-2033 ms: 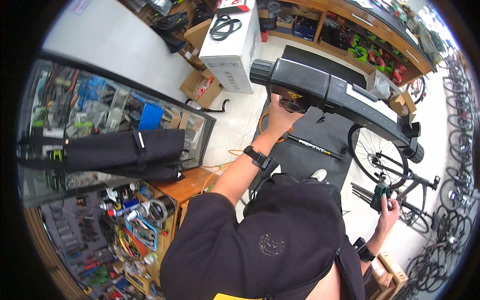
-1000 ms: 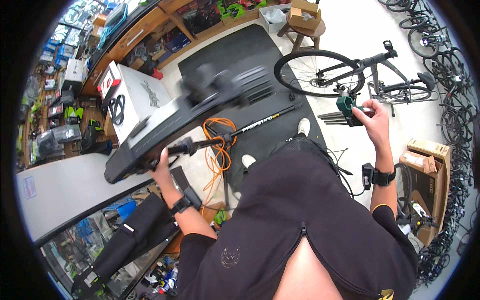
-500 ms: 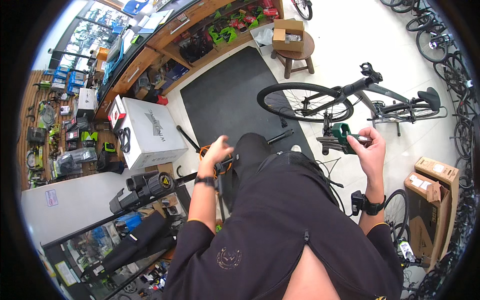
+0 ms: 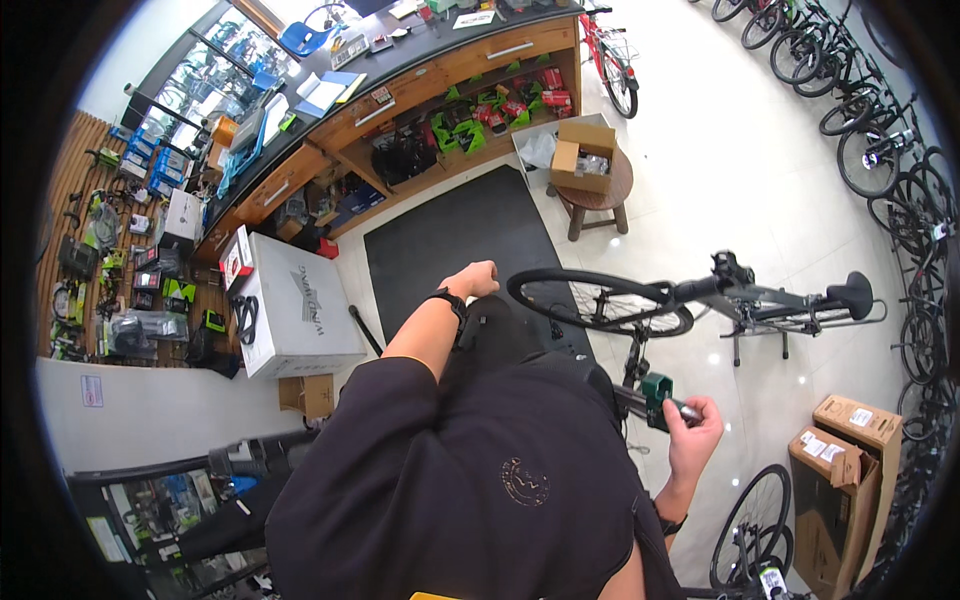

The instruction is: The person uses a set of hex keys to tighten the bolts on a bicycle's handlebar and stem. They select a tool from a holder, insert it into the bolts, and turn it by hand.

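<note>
Left hand (image 4: pixel 476 280) shifted forward over black mat (image 4: pixel 440 222), seemingly clenched, right hand (image 4: pixel 695 433) pinching green object (image 4: pixel 655 387)

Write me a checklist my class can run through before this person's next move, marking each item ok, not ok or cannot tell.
1. Right hand has hold of the dark green piece: ok, fingers at its metal end.
2. Left hand empty: cannot tell; nothing shows in it, but the palm is hidden.
3. Grey bicycle steady: cannot tell from this view.
4. Cardboard box resting on the wooden stool: ok.
5. That box closed: not ok, its top is open.
</note>
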`<state>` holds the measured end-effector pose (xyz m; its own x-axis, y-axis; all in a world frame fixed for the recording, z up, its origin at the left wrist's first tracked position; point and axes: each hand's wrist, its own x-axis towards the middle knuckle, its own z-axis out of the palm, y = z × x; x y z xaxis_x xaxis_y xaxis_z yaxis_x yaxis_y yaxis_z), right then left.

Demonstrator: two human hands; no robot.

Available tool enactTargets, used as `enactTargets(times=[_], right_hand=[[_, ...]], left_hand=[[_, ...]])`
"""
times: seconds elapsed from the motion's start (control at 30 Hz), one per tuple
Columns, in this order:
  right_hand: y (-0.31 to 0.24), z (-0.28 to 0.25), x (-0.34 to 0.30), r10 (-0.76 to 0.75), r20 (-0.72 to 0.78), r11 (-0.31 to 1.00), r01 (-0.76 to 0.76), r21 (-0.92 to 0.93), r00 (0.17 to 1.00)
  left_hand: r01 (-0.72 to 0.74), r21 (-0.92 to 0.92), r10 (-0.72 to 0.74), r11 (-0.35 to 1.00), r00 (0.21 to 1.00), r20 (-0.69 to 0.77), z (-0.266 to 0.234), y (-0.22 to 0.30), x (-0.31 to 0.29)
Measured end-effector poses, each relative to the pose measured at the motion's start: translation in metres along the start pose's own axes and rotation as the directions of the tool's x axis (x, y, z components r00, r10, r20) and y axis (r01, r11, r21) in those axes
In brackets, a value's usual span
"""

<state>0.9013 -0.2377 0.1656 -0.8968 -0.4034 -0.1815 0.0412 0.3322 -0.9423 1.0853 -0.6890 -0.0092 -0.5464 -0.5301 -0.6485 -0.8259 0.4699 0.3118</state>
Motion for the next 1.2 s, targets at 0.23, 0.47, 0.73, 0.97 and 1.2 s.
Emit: enactTargets(times=[0.23, 0.47, 0.73, 0.97, 1.2], right_hand=[[-0.022, 0.12, 0.054, 0.11, -0.014, 0.992, -0.111, -0.062, 0.994], [-0.125, 0.318, 0.135, 0.174, 0.054, 0.952, -0.154, -0.264, 0.983], [-0.232, 0.505, 0.219, 0.156, 0.27, 0.954, -0.075, -0.289, 0.95], [-0.286, 0.603, 0.242, 0.083, 0.331, 0.982, -0.02, -0.19, 0.94], [-0.331, 0.674, 0.244, -0.116, 0.473, 0.986, 0.16, -0.053, 0.873]], left_hand=[[-0.08, -0.101, 0.075, 0.992, 0.996, -0.052, -0.064, -0.11, 0.089], [0.048, -0.383, -0.073, 0.923, 0.996, -0.051, -0.169, -0.26, 0.118], [-0.119, -0.551, 0.034, 0.826, 0.986, -0.163, -0.311, -0.316, 0.143], [-0.618, -0.538, 0.358, 0.574, 0.78, -0.513, -0.45, -0.266, 0.156], [-0.772, -0.316, 0.679, 0.552, 0.636, -0.367, -0.526, -0.26, 0.087]])
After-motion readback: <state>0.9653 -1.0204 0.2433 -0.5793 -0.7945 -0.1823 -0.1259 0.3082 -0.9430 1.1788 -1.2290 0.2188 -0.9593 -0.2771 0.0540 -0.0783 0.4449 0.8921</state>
